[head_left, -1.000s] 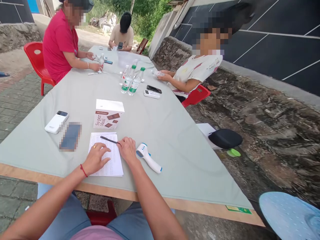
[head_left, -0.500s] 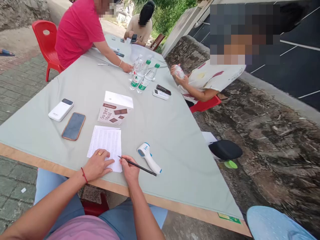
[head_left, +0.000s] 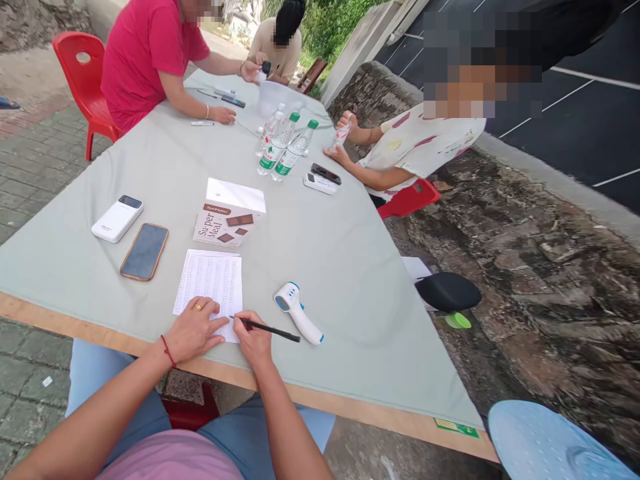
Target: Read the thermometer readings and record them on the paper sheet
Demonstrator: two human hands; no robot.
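My left hand [head_left: 199, 328] lies with fingers spread on the lower part of a printed paper sheet [head_left: 210, 277], which bears columns of small text. In my right hand [head_left: 256, 341] is a slim black pen [head_left: 275, 329], its tip over the sheet's lower right part. Just right of that hand, a white and blue infrared thermometer [head_left: 299, 313] lies on the table. Behind the paper stands a white and brown box [head_left: 230, 215] marked "Super Meal". Left of the sheet lie a phone [head_left: 145, 252] in an orange-edged case and a white power bank [head_left: 118, 218].
Several green-capped water bottles [head_left: 287, 150] stand mid-table, near another white power bank [head_left: 320, 183] and a dark device [head_left: 327, 175]. A clear plastic tub [head_left: 280, 99] sits farther back. Three other people sit around the cloth-covered table [head_left: 350, 320]; one handles a small bottle [head_left: 341, 137].
My right hand and the pen have shifted slightly left, onto the sheet. The person in red has drawn a hand back from the bottles. The person on the right has lowered the small bottle.
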